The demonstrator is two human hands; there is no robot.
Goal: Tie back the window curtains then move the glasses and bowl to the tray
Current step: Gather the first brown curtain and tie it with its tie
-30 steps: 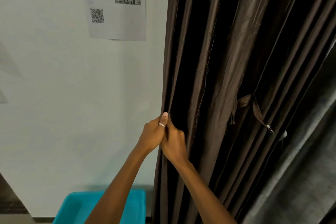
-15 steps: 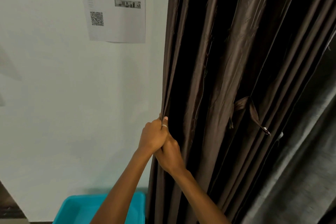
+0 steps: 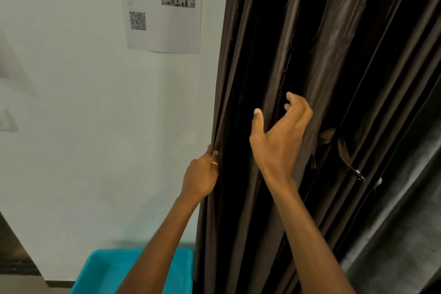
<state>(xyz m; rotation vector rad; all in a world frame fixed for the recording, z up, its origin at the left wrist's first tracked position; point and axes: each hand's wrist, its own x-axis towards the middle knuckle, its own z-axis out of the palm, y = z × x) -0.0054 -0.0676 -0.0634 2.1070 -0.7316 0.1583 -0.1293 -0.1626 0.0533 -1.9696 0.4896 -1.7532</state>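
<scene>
A dark brown pleated curtain (image 3: 334, 59) hangs down the right half of the view. My left hand (image 3: 202, 174) grips its left edge, right beside the white wall. My right hand (image 3: 281, 136) is raised in front of the folds, fingers spread and loosely bent, holding nothing. A brown tie-back strap (image 3: 338, 145) with a small metal end hangs loose from the curtain just right of my right hand. No glasses, bowl or tray show in this view.
A white wall (image 3: 83, 126) fills the left, with a printed sheet (image 3: 164, 7) carrying a QR code taped to it. A turquoise plastic bin (image 3: 102, 272) stands on the floor below my left arm. Grey fabric (image 3: 405, 234) hangs at the lower right.
My right hand has let go of the curtain edge beside my left hand and moved up and right, opening toward the folds. My left hand keeps its grip.
</scene>
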